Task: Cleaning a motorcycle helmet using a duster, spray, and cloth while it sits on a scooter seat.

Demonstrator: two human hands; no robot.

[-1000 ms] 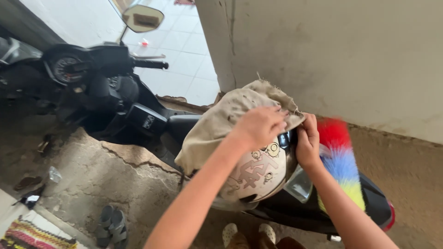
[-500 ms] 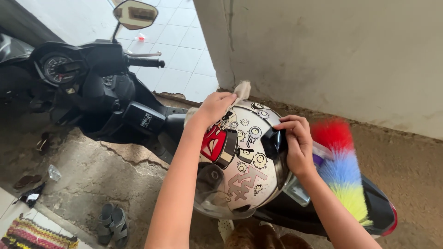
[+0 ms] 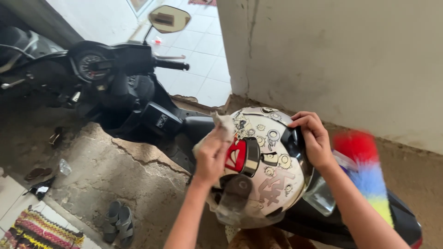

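Observation:
A white helmet (image 3: 272, 170) covered in cartoon stickers, with a red patch and a clear visor, rests on the seat of a black scooter (image 3: 138, 101). My left hand (image 3: 211, 154) presses a crumpled beige cloth (image 3: 224, 123) against the helmet's left side by the red patch. My right hand (image 3: 314, 138) grips the helmet's upper right edge and steadies it. A feather duster (image 3: 364, 170) in red, blue and yellow lies behind my right forearm on the scooter's rear.
A grey plastered wall (image 3: 350, 60) rises on the right. The scooter's handlebar, dial and mirror (image 3: 169, 18) stand at upper left. Cracked concrete floor (image 3: 101, 166) below holds grey sandals (image 3: 117, 220), a woven mat (image 3: 41, 230) and small litter.
The cloth covered the whole helmet a second ago. My left hand has pulled it off to the helmet's left side, baring the stickers. My right hand stays on the helmet's right edge.

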